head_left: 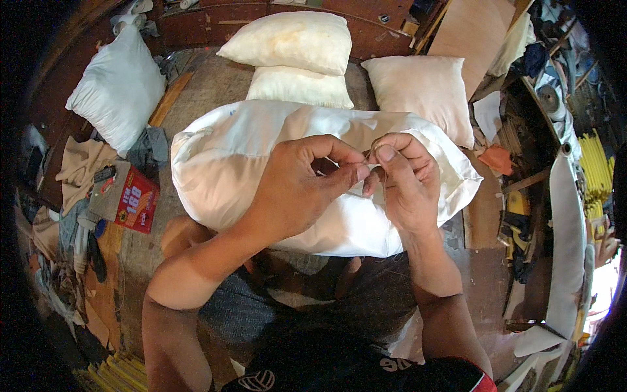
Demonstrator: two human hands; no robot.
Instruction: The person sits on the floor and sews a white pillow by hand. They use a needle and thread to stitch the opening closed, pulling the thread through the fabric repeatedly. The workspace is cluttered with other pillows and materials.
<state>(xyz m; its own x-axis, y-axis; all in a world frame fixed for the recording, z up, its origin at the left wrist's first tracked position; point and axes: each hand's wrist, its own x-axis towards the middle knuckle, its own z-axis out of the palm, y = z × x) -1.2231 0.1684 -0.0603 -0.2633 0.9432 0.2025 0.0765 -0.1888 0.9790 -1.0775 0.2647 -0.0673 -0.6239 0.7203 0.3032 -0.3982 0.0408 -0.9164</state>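
My left hand (304, 179) and my right hand (411, 176) meet above a large white stuffed cushion (222, 153). Thumb and forefinger of each are pinched together, the tips almost touching. Between them runs a fine pale strand that looks like thread; whether a needle is there too is too small to tell. The cushion lies across in front of my knees, its smooth cover wrinkled and folded at the right end. Part of its middle is hidden behind my hands.
Beyond the cushion lie two stacked cream pillows (287, 42), with another pillow (421, 91) at right and a white one (121, 88) at far left. A red-sided box (136, 201) with a dark object on top stands left. Fabric scraps and white rolls (565, 242) crowd both sides.
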